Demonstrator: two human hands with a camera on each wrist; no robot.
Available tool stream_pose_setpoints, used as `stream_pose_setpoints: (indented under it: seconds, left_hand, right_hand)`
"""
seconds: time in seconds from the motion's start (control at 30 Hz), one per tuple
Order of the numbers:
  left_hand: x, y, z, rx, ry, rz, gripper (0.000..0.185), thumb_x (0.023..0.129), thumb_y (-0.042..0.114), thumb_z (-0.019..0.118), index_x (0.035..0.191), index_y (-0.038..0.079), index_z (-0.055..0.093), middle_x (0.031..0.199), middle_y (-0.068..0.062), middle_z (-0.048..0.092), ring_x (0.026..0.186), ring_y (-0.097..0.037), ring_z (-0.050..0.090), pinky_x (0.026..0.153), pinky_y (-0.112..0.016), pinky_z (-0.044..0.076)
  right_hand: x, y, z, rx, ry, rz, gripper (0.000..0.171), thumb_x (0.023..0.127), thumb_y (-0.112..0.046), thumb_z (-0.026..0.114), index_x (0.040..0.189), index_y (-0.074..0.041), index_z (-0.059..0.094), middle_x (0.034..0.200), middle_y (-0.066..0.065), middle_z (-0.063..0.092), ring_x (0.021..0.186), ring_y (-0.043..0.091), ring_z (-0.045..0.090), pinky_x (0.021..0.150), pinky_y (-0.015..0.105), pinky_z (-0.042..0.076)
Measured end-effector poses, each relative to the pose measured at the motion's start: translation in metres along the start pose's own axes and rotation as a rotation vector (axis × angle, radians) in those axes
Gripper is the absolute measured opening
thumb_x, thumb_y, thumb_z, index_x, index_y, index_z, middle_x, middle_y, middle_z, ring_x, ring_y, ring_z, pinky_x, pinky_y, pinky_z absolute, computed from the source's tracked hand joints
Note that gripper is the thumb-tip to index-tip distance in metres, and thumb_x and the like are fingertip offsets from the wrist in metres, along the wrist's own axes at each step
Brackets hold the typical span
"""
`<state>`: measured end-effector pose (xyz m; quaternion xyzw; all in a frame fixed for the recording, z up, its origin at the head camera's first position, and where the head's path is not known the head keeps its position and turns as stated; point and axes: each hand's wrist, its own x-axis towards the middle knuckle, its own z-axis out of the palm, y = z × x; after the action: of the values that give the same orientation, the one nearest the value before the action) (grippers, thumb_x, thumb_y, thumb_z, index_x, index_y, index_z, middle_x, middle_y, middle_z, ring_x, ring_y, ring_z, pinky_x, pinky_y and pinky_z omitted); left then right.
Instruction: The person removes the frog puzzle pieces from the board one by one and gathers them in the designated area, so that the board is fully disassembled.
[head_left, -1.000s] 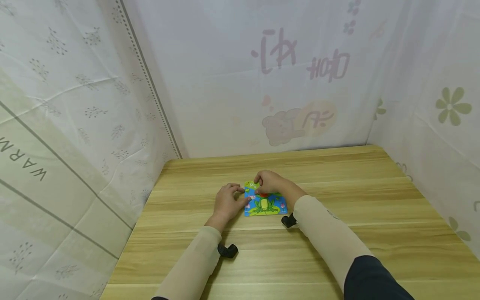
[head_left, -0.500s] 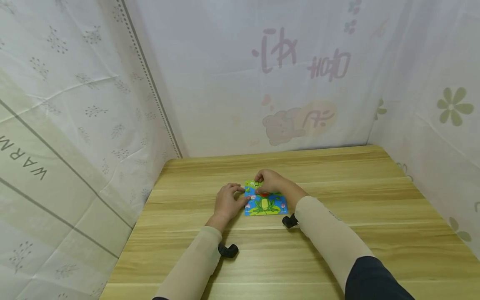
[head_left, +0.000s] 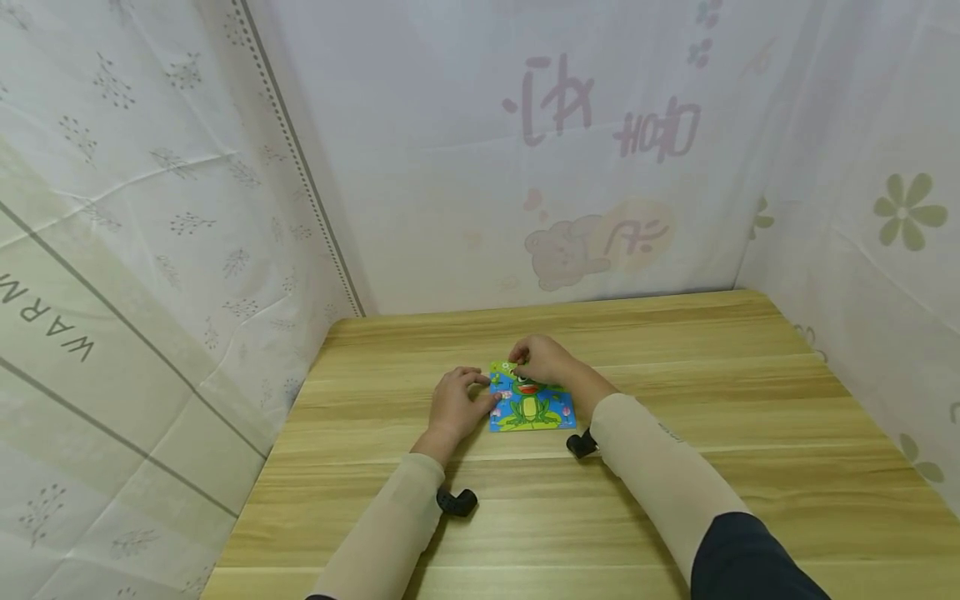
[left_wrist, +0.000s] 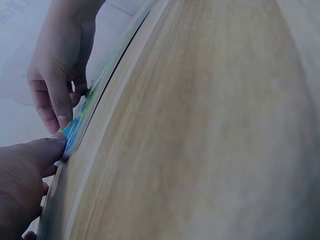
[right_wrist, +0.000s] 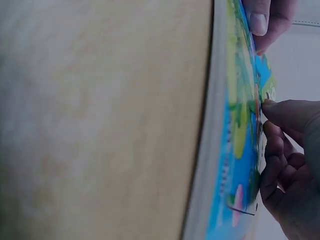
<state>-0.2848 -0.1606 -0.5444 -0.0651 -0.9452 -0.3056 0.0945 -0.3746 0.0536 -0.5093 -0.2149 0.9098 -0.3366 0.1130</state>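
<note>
A small frog puzzle (head_left: 534, 410) with a blue border lies flat near the middle of the wooden table (head_left: 690, 392). My left hand (head_left: 468, 398) is at its left edge, with the thumb pressed against the board (left_wrist: 75, 127) and the index finger by the far left corner. My right hand (head_left: 525, 363) hovers over the far edge with curled fingers, and pinches a green puzzle piece (head_left: 505, 367) at the top of the picture. In the right wrist view its fingertips (right_wrist: 272, 107) touch the puzzle face (right_wrist: 240, 150). The piece's outline is mostly hidden by the fingers.
White printed fabric walls close in the table at the back, left and right. Black wrist camera mounts (head_left: 456, 502) (head_left: 579, 442) sit under both forearms. Bare wood surrounds the puzzle on all sides.
My right hand has shifted slightly toward the far edge, uncovering the frog's head. The left hand and the puzzle board have stayed put.
</note>
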Motion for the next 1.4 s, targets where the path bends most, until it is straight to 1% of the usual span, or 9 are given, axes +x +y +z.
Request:
stream_pose_setpoints:
  seconds: [0.2,0.33,0.5,0.63,0.93,1.13,1.4]
  left_hand:
    - [0.0001,-0.0003,0.0001,-0.014,0.001,0.000,0.034,0.090,0.046,0.082,0.113,0.022,0.077,0.139,0.002,0.062,0.135,-0.028,0.052,0.117,-0.051,0.038]
    - [0.0003,-0.0002,0.0001,-0.017,0.001,-0.001,0.034,0.090,0.047,0.081,0.113,0.022,0.077,0.139,0.002,0.062,0.135,-0.028,0.052,0.117,-0.051,0.038]
    - [-0.0008,0.0010,-0.0008,-0.032,0.005,-0.001,0.035,0.089,0.046,0.082,0.113,0.021,0.078,0.138,0.002,0.063,0.135,-0.027,0.052,0.117,-0.050,0.038]
    - [-0.0012,0.0011,-0.0010,-0.028,0.006,0.005,0.035,0.089,0.046,0.082,0.113,0.021,0.078,0.139,0.002,0.063,0.136,-0.027,0.052,0.117,-0.050,0.038]
    - [-0.0020,-0.0009,-0.0006,-0.026,0.004,0.011,0.036,0.091,0.048,0.080,0.115,0.021,0.077,0.140,0.002,0.062,0.137,-0.027,0.050,0.119,-0.051,0.036]
    - [-0.0033,-0.0016,0.0004,-0.030,0.017,0.023,0.036,0.091,0.048,0.079,0.114,0.022,0.077,0.140,0.002,0.062,0.136,-0.028,0.052,0.117,-0.050,0.039]
    - [-0.0040,-0.0021,0.0012,-0.037,0.016,0.024,0.035,0.091,0.050,0.079,0.113,0.023,0.076,0.140,0.004,0.062,0.137,-0.026,0.051,0.118,-0.048,0.039]
  right_hand:
    - [-0.0022,-0.0028,-0.0002,-0.097,0.024,-0.012,0.012,0.096,-0.022,0.077,0.106,-0.017,0.077,0.098,-0.004,0.070,0.092,0.016,0.065,0.089,0.038,0.057]
    - [-0.0026,-0.0034,-0.0008,-0.123,0.026,-0.013,0.011,0.096,-0.024,0.077,0.105,-0.017,0.077,0.097,-0.004,0.070,0.091,0.015,0.064,0.088,0.038,0.057]
    - [-0.0021,-0.0023,-0.0009,-0.116,0.028,-0.004,0.011,0.097,-0.025,0.076,0.104,-0.016,0.077,0.095,-0.005,0.069,0.089,0.015,0.063,0.086,0.036,0.057]
    - [-0.0017,-0.0013,-0.0013,-0.103,0.032,-0.012,0.010,0.097,-0.023,0.076,0.103,-0.016,0.077,0.094,-0.005,0.069,0.089,0.015,0.064,0.085,0.036,0.057]
    - [-0.0014,0.0024,-0.0027,-0.034,0.038,-0.034,0.012,0.096,-0.021,0.076,0.105,-0.013,0.077,0.093,-0.003,0.070,0.087,0.015,0.064,0.083,0.036,0.058]
    - [-0.0014,0.0032,-0.0040,-0.019,0.034,-0.030,0.013,0.096,-0.020,0.076,0.106,-0.012,0.077,0.093,-0.002,0.069,0.087,0.015,0.064,0.080,0.033,0.058]
    - [-0.0052,0.0057,-0.0056,0.011,0.040,-0.030,0.011,0.097,-0.018,0.076,0.105,-0.011,0.077,0.095,-0.002,0.070,0.089,0.015,0.066,0.082,0.034,0.059]
